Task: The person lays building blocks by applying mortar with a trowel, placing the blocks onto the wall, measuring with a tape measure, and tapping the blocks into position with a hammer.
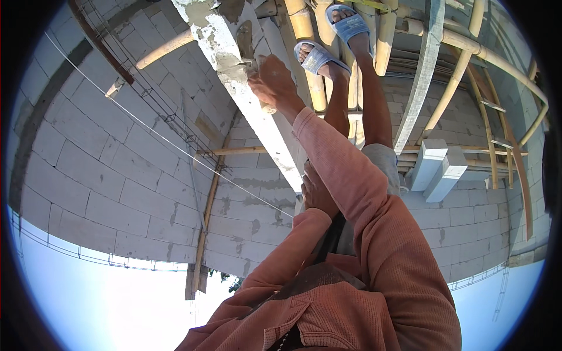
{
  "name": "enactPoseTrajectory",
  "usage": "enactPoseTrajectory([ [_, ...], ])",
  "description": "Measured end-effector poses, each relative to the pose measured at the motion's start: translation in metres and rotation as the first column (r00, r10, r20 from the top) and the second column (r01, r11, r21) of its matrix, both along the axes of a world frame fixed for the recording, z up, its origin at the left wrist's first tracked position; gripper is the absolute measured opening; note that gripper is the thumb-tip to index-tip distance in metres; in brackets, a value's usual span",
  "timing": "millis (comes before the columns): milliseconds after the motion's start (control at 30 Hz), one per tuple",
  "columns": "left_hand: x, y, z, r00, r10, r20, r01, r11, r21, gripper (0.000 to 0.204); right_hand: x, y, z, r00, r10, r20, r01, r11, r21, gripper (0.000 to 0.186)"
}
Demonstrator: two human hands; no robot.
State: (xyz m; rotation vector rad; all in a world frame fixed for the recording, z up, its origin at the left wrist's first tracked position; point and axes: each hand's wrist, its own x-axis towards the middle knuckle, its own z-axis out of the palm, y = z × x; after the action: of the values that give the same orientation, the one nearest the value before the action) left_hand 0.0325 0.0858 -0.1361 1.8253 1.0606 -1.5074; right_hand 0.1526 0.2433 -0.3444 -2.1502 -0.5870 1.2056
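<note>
My right hand is closed around what looks like a short pale wooden handle, against a long white block edge with rough grey mortar patches. The tool's other end is hard to make out beside a dark grey mortar area. Lower down, my left hand has its fingers curled on the same pale edge, partly hidden by my right sleeve.
My feet in blue sandals stand on bamboo poles. Block walls, a taut string, rebar cages, a grey timber, bamboo scaffolding and two pale columns surround me, with a drop below.
</note>
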Motion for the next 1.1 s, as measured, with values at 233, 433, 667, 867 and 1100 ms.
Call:
enactPoseTrajectory([
  [233,0.019,0.008,0.000,0.998,0.006,0.060,-0.011,0.997,0.074,0.090,0.035,-0.066,0.018,0.699,-0.443,-0.562,0.487,0.870,-0.081,0.035],
  [433,-0.010,-0.001,-0.002,0.978,-0.173,0.118,0.163,0.982,0.091,0.089,-0.019,-0.065,0.063,0.885,-0.291,-0.362,0.221,0.950,-0.222,0.033],
  [667,-0.017,-0.007,-0.007,0.966,-0.095,0.240,0.055,0.984,0.167,0.090,0.012,-0.045,0.058,0.898,-0.328,-0.292,0.328,0.943,-0.050,0.032],
  [867,0.018,0.003,0.002,0.997,-0.028,0.073,0.020,0.993,0.114,0.088,0.029,-0.064,0.027,0.574,-0.533,-0.622,0.487,0.833,-0.264,0.041],
  [1100,0.027,0.005,0.005,0.995,0.051,0.083,-0.064,0.984,0.163,0.086,0.082,-0.013,-0.133,0.422,-0.632,-0.650,0.678,0.696,-0.237,0.037],
])
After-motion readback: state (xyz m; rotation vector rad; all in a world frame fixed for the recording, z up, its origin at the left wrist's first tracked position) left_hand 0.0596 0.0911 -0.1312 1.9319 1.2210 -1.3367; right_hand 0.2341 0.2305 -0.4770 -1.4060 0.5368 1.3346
